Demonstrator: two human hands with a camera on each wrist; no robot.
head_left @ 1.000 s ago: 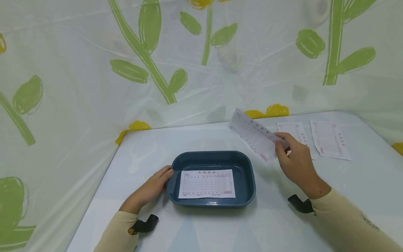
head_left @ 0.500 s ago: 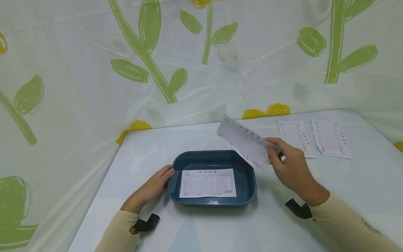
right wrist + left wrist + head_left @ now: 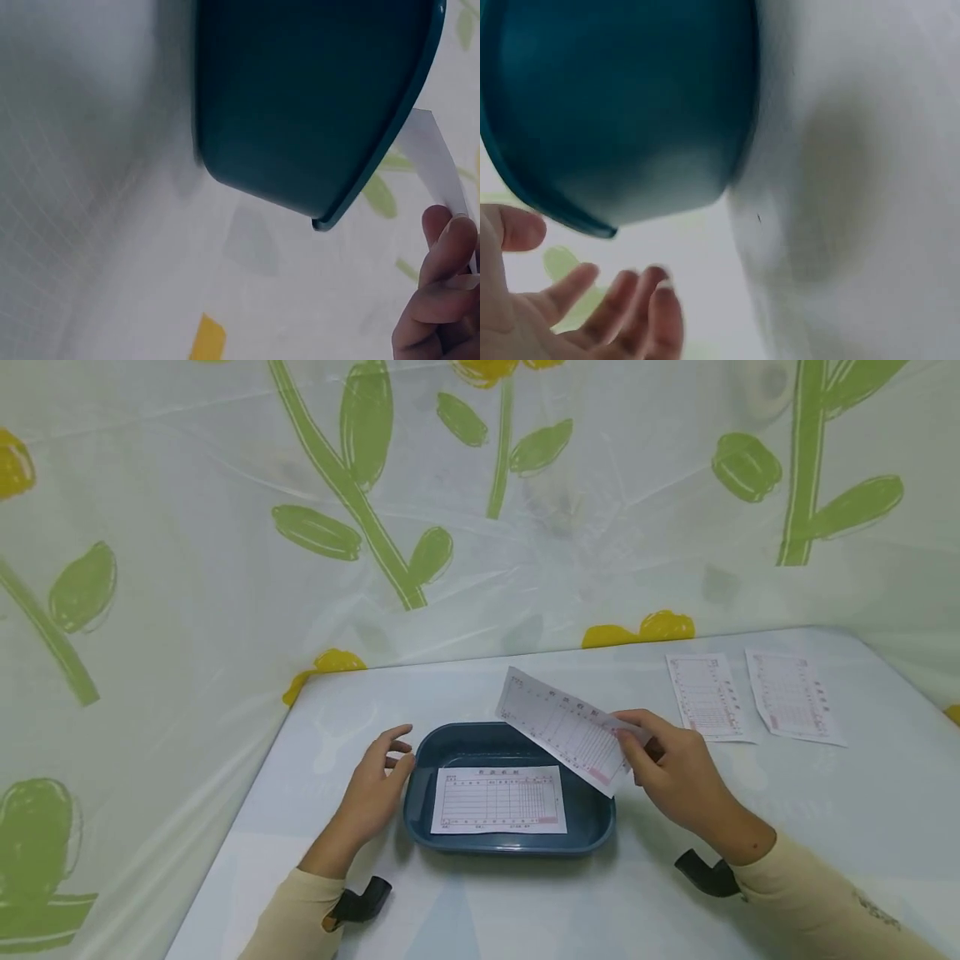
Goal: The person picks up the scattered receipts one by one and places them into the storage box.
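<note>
A dark blue plastic tray (image 3: 592, 839) stands in the middle of the table, with one printed receipt slip (image 3: 498, 800) lying flat inside it. Above the tray's right back part, my right hand (image 3: 678, 772) pinches a second receipt slip (image 3: 562, 722) by its right end, between thumb and fingers. That slip slants down to the right. At the tray's left end is my left hand (image 3: 375, 785), fingers loosely bent and holding nothing. In the left wrist view the fingers (image 3: 660, 319) stand apart from the tray's wall (image 3: 622, 112).
Two more receipt slips, one (image 3: 707, 697) beside the other (image 3: 795, 697), lie at the back right of the white table (image 3: 525, 910). A white curtain (image 3: 187, 568) printed with green stems and yellow flowers hangs behind and to the left.
My right hand has brought its receipt slip left and down, over the tray. My left hand has let go of the tray's left rim and lifted slightly.
</note>
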